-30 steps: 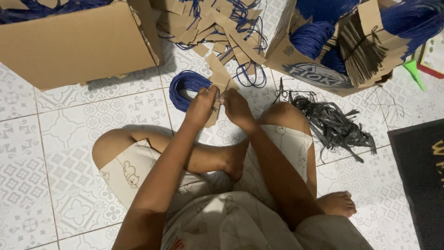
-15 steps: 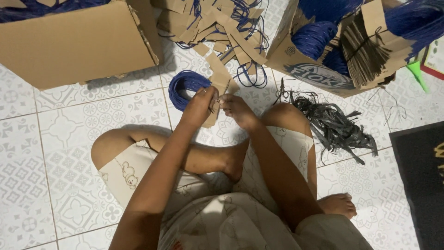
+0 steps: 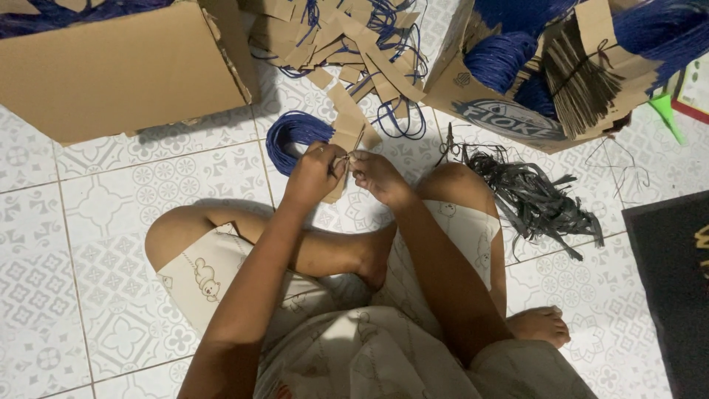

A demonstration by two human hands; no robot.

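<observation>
Brown card was pinched between both hands, close in front of the crossed legs [image 3: 310, 251] of the person seated on the patterned tile floor [image 3: 96, 244]. The left hand [image 3: 316, 174] was curled shut around the lower part of a cardboard strip [image 3: 347, 139], steadying it upright so its top end poked out beyond the knuckles. The right hand [image 3: 377, 176] met it fingertip to fingertip, thumb and forefinger closed on something very thin at the strip's edge, probably a cord end or a short pin; it was too small to identify. Holding the piece that near the body seemingly kept the fine work steady.

Just beyond the left hand lay a coil of blue cord [image 3: 289, 137], within easy reach as supply. To the right of the right hand, past the knee, sat a heap of dark grey strips [image 3: 535, 196], with what looked like small pliers [image 3: 448, 142] beside it, partly lost in shadow. Farther out, a loose pile of card strips threaded with blue cord [image 3: 354, 37] spread between two boxes: a plain cardboard box [image 3: 125, 70] far left, its contents cut off by the frame, and a printed box [image 3: 509, 103] far right holding blue cord bundles and a tied stack of card pieces. A dark mat [image 3: 668, 295] was cropped at the edge.
</observation>
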